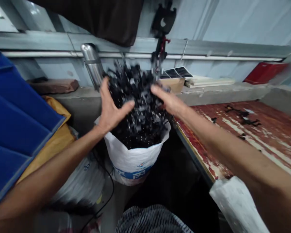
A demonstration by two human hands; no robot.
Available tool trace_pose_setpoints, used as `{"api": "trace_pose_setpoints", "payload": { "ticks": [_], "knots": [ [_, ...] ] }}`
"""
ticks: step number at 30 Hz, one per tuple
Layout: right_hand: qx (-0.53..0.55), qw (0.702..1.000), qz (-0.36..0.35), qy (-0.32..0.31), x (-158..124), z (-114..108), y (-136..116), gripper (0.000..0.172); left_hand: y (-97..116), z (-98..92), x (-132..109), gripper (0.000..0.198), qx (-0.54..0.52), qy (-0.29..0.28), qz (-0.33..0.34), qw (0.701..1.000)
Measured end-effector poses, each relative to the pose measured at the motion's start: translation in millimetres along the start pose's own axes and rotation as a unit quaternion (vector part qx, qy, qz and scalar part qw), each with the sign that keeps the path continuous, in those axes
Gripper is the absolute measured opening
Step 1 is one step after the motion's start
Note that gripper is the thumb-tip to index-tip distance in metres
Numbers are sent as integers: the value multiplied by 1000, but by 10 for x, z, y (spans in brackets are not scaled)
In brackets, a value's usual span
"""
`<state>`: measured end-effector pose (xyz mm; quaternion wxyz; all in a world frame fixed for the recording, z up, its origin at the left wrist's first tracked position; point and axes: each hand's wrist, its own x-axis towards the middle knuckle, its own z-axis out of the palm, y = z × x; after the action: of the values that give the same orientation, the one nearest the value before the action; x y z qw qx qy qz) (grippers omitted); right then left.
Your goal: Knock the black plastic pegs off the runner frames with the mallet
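A big heap of small black plastic parts [135,94] is lifted between both my hands above an open white woven sack [133,160]. My left hand [110,108] presses the heap from the left, fingers curved round it. My right hand [168,100] presses it from the right, its fingertips buried in the parts. Some pieces are blurred and spilling down into the sack, whose inside is dark with more of the same parts [139,139].
Blue plastic bins [16,123] stand at the left over a yellow bag [55,139]. A worn red table [252,136] with a few loose black parts [242,116] lies right. A metal cylinder [92,66], cardboard box [176,84] and red box [264,72] sit on the ledge.
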<state>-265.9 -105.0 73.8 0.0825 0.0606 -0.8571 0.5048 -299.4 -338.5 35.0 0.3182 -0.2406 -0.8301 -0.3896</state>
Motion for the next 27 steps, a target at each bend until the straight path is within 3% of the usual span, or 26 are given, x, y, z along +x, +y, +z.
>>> {"api": "trace_pose_setpoints", "payload": {
  "ticks": [2, 4, 6, 7, 11, 15, 19, 21, 24, 27],
  "knots": [
    [-59, 996, 27, -55, -182, 236, 415, 49, -138, 124, -375, 99, 66, -150, -112, 980],
    [-129, 985, 43, -104, -297, 391, 749, 37, -237, 206, -572, 82, 129, -329, -189, 916],
    [-188, 970, 42, -146, -333, 470, 953, 36, -296, 211, -616, 73, 170, -431, -206, 862],
    [-213, 963, 38, -160, -332, 486, 1006, 38, -313, 189, -605, 70, 180, -454, -202, 849],
    [-291, 936, 17, -199, -327, 487, 1026, 56, -330, 82, -522, 63, 183, -480, -183, 838],
    [-353, 913, 7, -204, -350, 499, 995, 62, -270, 140, -462, 62, 204, -481, -184, 833],
    [-406, 893, -13, -195, -349, 509, 1010, 57, -200, 266, -414, 54, 199, -454, -50, 867],
    [-423, 883, -28, -201, -362, 496, 1019, 51, -227, 256, -390, 48, 180, -465, -4, 867],
    [-438, 871, -45, -217, -413, 482, 1000, 45, -340, 140, -309, 45, 171, -493, -34, 853],
    [-446, 863, -54, -231, -477, 531, 913, 40, -425, 63, -168, 41, 222, -528, -66, 817]
  ]
}}
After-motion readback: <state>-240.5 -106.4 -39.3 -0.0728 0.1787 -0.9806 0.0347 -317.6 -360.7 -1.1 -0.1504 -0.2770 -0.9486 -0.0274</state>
